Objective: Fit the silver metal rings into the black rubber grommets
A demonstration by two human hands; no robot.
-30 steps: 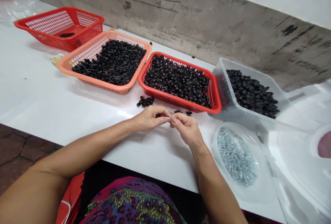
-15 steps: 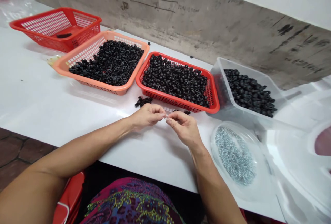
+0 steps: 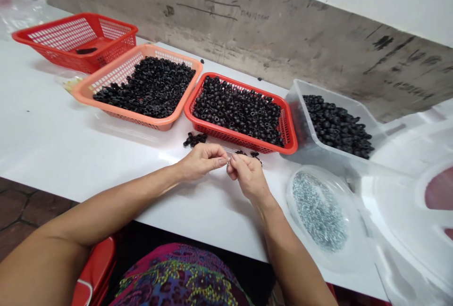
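Observation:
Fingertips of my left hand (image 3: pixel 205 161) and my right hand (image 3: pixel 247 171) meet in a pinch above the white table, just in front of the red basket of black parts. Between them shows a tiny silvery piece (image 3: pixel 228 162), like a small metal spring, though it is too small to be sure. Both hands are closed on it. Small black parts (image 3: pixel 195 139) lie loose behind my left hand, and a few more sit behind my right. To the right, a round clear dish (image 3: pixel 295 204) holds many small silvery pieces (image 3: pixel 320 211).
A red basket (image 3: pixel 293 143) and an orange basket (image 3: pixel 85 96) hold black parts. Farther left stands another red basket (image 3: pixel 120 37) with one dark item inside. At right are a clear bin (image 3: pixel 300 108) of black parts and a white plastic stool-like object (image 3: pixel 392 202). A wall runs behind.
My right hand has turned, its fingers curling in more around the tiny silvery piece. My left hand stays almost in place, still pinching. The view has shifted slightly.

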